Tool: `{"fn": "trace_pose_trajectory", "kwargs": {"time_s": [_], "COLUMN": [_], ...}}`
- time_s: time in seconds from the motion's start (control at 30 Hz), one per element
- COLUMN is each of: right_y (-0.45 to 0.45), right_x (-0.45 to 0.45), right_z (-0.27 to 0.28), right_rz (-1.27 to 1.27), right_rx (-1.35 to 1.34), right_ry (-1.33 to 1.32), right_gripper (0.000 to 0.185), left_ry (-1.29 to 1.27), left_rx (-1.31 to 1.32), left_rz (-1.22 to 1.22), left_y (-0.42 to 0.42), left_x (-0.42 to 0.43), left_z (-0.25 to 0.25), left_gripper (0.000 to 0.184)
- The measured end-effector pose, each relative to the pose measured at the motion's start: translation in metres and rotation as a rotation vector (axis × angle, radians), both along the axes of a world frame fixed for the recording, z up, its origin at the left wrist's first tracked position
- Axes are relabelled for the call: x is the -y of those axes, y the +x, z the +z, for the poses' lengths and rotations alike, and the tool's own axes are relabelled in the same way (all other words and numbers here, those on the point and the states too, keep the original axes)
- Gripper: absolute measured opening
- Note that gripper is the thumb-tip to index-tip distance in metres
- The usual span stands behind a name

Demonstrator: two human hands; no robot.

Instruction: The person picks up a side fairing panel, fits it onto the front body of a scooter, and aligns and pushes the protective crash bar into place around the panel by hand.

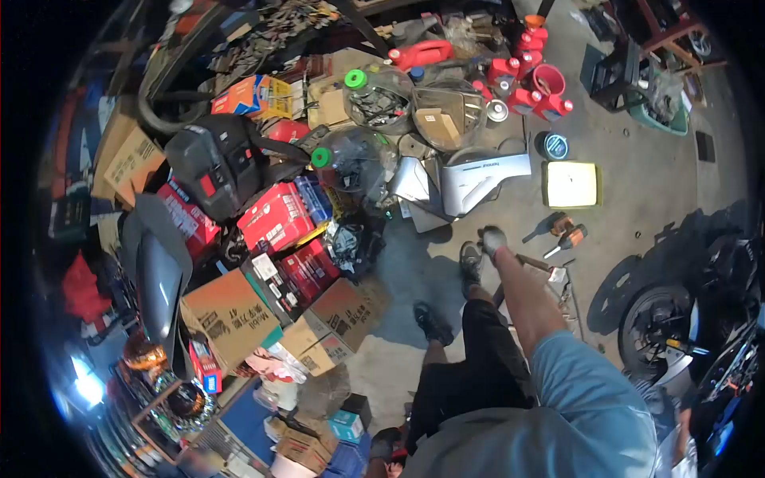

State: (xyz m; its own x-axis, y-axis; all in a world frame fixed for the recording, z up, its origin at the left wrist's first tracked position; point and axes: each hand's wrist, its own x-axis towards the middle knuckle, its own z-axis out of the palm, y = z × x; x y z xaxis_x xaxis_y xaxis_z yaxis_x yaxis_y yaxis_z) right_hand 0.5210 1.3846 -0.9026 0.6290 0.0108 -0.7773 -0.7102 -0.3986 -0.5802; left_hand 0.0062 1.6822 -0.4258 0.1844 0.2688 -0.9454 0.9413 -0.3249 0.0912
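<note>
My right hand (492,238), in a grey glove, reaches forward over the floor beside my dark shoe (470,263). Its fingers are too small and bunched to read, and I see no object in it. To its right lies an orange-handled screwdriver (570,238), with another orange-brown tool (561,224) just behind. A metal tray with hand tools (562,291) is partly hidden by my forearm. Ahead are silver-white motorcycle fairing panels (484,177). My left hand (386,443), in a dark glove, hangs low at the bottom edge near boxes, its fingers mostly hidden.
Cardboard boxes (231,319) and red cartons (275,217) crowd the left, with a black backpack (213,163). Red bottles (550,107), a blue-lidded tub (554,145) and a yellow-rimmed container (572,185) stand ahead. A motorcycle wheel (655,331) is at right.
</note>
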Motion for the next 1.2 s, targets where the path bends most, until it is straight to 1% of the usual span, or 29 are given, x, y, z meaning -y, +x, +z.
{"fn": "trace_pose_trajectory", "kwargs": {"time_s": [0.03,0.07,0.1,0.13,0.17,0.23,0.27,0.33,0.37,0.43,0.47,0.5,0.57,0.6,0.63,0.7,0.73,0.77,0.83,0.9,0.93,0.97,1.03,1.07,1.1,1.17,1.2], "right_y": [0.014,0.027,0.046,0.061,0.075,0.079,0.082,0.1,0.101,0.106,0.107,0.107,0.103,0.106,0.102,0.101,0.096,0.091,0.085,0.065,0.049,0.033,0.027,0.006,-0.016,-0.057,-0.071], "right_x": [0.0,-0.001,-0.005,-0.007,-0.011,-0.017,-0.019,-0.016,-0.02,-0.025,-0.027,-0.028,-0.024,-0.027,-0.026,-0.018,-0.014,-0.011,-0.006,0.01,0.014,0.019,0.018,0.023,0.029,0.017,0.024], "right_z": [-0.019,-0.033,-0.028,-0.021,0.003,-0.031,-0.025,0.005,0.002,0.002,0.004,0.001,-0.001,0.031,0.04,0.06,0.062,0.066,0.122,0.142,0.148,0.16,0.295,0.29,0.277,0.299,0.323], "right_rz": [-0.174,-0.346,-0.394,-0.437,-0.572,-0.738,-0.742,-0.711,-0.714,-0.86,-0.951,-0.954,-0.919,-1.019,-1.024,-0.88,-0.851,-0.801,-0.839,-0.624,-0.586,-0.549,-0.331,-0.353,-0.385,-0.597,-0.703], "right_rx": [-0.026,-0.052,-0.08,-0.108,-0.137,-0.089,-0.102,-0.241,-0.249,-0.294,-0.328,-0.331,-0.297,-0.24,-0.241,-0.17,-0.179,-0.167,-0.143,-0.16,-0.102,-0.044,0.163,0.102,0.051,-0.085,-0.201], "right_ry": [0.019,0.035,-0.015,-0.066,-0.069,-0.058,-0.051,0.208,0.217,0.303,0.383,0.394,0.516,0.566,0.567,0.619,0.699,0.678,0.751,0.74,0.734,0.725,0.379,0.489,0.589,0.535,0.762], "right_gripper": [0.035,0.041,0.045,0.049,0.055,0.049,0.049,0.033,0.033,0.02,0.017,0.017,0.016,0.016,0.016,0.021,0.027,0.036,0.043,0.046,0.043,0.041,0.035,0.032,0.029,0.022,0.016], "left_ry": [-0.014,-0.006,-0.026,-0.044,-0.032,-0.018,-0.009,0.006,0.013,0.027,0.033,0.038,0.046,0.045,0.042,0.066,0.087,0.107,0.106,0.117,0.048,0.091,0.024,0.019,-0.024,-0.054,-0.098], "left_rx": [-0.037,-0.055,-0.092,-0.129,-0.145,-0.176,-0.186,-0.2,-0.205,-0.212,-0.213,-0.213,-0.216,-0.219,-0.223,-0.232,-0.235,-0.234,-0.201,-0.161,-0.098,0.136,0.212,0.19,0.171,0.252,0.294], "left_rz": [0.32,0.304,0.389,0.477,0.469,0.476,0.481,0.492,0.498,0.511,0.517,0.523,0.532,0.536,0.54,0.518,0.544,0.568,0.548,0.522,0.522,-0.242,0.073,0.077,0.293,0.254,0.289], "left_y": [-0.001,0.013,0.037,0.061,0.065,0.071,0.074,0.079,0.08,0.082,0.083,0.084,0.085,0.085,0.085,0.092,0.097,0.103,0.123,0.14,0.141,0.17,0.177,0.191,0.203,0.253,0.272], "left_x": [-0.01,-0.017,-0.018,-0.018,-0.021,-0.026,-0.028,-0.033,-0.035,-0.038,-0.039,-0.041,-0.043,-0.043,-0.043,-0.041,-0.04,-0.04,-0.038,-0.035,-0.042,-0.031,-0.038,-0.04,-0.041,-0.026,-0.023], "left_z": [-0.002,0.0,0.011,0.018,0.017,0.014,0.013,0.009,0.007,0.007,0.006,0.005,0.009,0.012,0.016,0.015,0.015,0.015,0.013,0.016,0.01,0.023,0.007,0.005,-0.005,0.003,0.004], "left_gripper": [0.028,0.028,0.029,0.031,0.031,0.031,0.031,0.031,0.031,0.032,0.032,0.032,0.032,0.032,0.032,0.033,0.032,0.032,0.03,0.025,0.025,0.026,0.028,0.031,0.032,0.032,0.031]}}
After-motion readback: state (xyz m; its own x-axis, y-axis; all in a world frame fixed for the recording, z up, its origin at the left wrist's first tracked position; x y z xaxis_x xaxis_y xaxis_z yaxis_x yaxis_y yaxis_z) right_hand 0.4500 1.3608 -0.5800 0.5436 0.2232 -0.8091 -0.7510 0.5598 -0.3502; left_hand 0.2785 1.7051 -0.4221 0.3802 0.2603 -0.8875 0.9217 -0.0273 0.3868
